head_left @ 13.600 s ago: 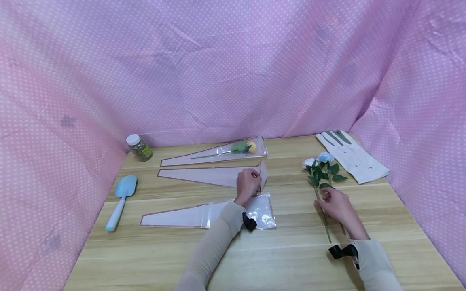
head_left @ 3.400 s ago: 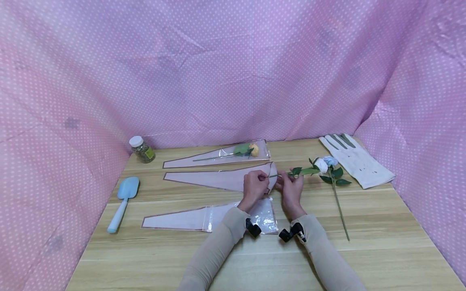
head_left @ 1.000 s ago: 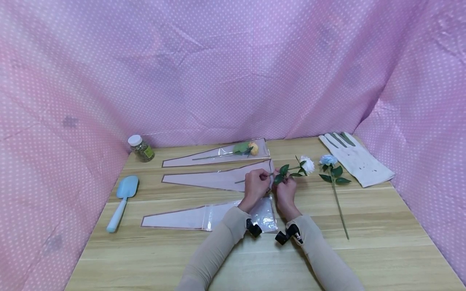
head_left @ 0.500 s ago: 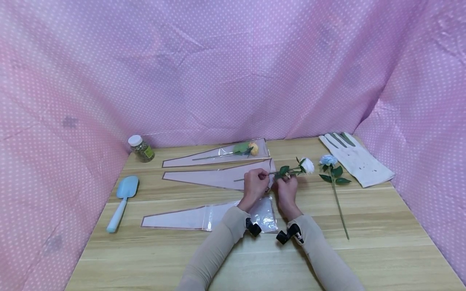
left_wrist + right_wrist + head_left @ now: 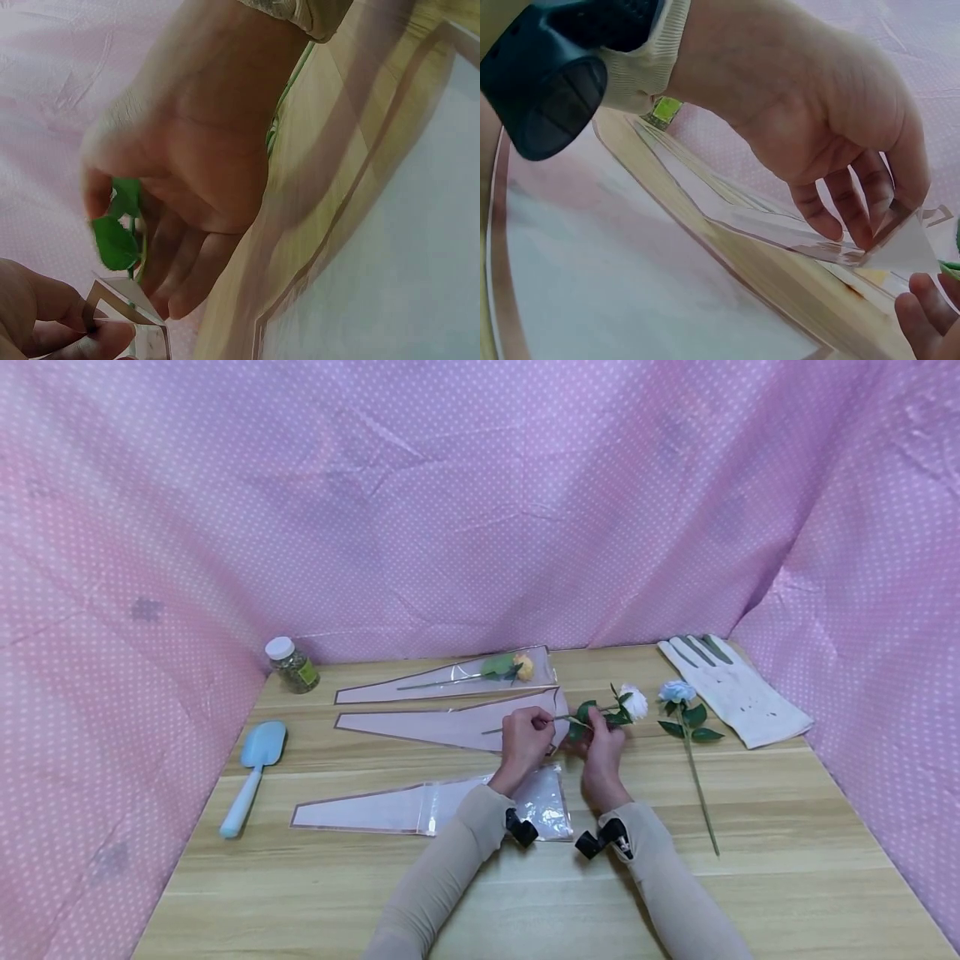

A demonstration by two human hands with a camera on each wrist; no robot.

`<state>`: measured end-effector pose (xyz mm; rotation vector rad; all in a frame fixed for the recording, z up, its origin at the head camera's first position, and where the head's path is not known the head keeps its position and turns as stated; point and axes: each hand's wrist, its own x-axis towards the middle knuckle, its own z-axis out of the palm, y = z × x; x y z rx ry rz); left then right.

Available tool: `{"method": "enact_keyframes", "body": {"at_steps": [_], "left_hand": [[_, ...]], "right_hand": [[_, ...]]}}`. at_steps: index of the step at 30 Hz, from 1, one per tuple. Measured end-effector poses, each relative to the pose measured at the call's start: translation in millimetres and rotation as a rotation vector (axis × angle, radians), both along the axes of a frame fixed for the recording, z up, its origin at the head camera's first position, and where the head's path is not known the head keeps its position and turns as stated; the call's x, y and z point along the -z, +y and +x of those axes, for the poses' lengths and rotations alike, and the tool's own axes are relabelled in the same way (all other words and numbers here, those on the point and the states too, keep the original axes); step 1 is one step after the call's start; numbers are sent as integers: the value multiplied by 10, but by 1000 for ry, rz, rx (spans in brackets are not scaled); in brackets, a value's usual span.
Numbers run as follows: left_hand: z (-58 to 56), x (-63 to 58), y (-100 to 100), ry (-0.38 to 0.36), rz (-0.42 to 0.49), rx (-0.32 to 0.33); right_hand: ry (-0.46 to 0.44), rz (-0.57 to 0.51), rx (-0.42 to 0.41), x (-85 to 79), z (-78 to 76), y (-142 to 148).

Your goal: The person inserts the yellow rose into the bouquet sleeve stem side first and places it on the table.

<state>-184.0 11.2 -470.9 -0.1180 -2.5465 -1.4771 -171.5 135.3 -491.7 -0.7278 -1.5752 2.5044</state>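
My left hand (image 5: 522, 739) pinches the mouth edge of the middle clear flower sleeve (image 5: 435, 727), lifting it a little; the left wrist view shows the folded corner (image 5: 112, 300) between thumb and finger. My right hand (image 5: 603, 756) holds a white artificial rose (image 5: 633, 702) by its leafy stem, thumb on top, just right of the sleeve mouth. The lower stem (image 5: 492, 731) runs leftward into the sleeve, partly hidden behind my left hand. In the right wrist view, the right hand's fingers (image 5: 922, 315) come close to the raised sleeve edge (image 5: 904, 244).
A blue rose (image 5: 677, 692) lies to the right beside a white glove (image 5: 738, 693). Behind lies a sleeve holding a yellow rose (image 5: 522, 667); another sleeve (image 5: 360, 810) is under my left forearm. At left are a lidded jar (image 5: 294, 670) and a light blue scoop (image 5: 261, 747).
The white rose has left the blue rose's side, and its stem has entered the middle sleeve. In the last half second my right hand has shifted rightward along the stem toward the bloom.
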Motion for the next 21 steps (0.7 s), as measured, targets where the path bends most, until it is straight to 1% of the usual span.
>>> {"method": "enact_keyframes", "body": {"at_steps": [3, 9, 13, 21], "left_hand": [[2, 4, -4, 1, -10, 0], [4, -3, -2, 11, -33, -4], [7, -6, 2, 18, -31, 2], [12, -7, 0, 37, -37, 9]], "right_hand": [[-39, 10, 36, 5, -26, 1], [-24, 18, 55, 22, -66, 7], [-23, -9, 65, 25, -72, 7], [-4, -7, 93, 26, -61, -8]]}}
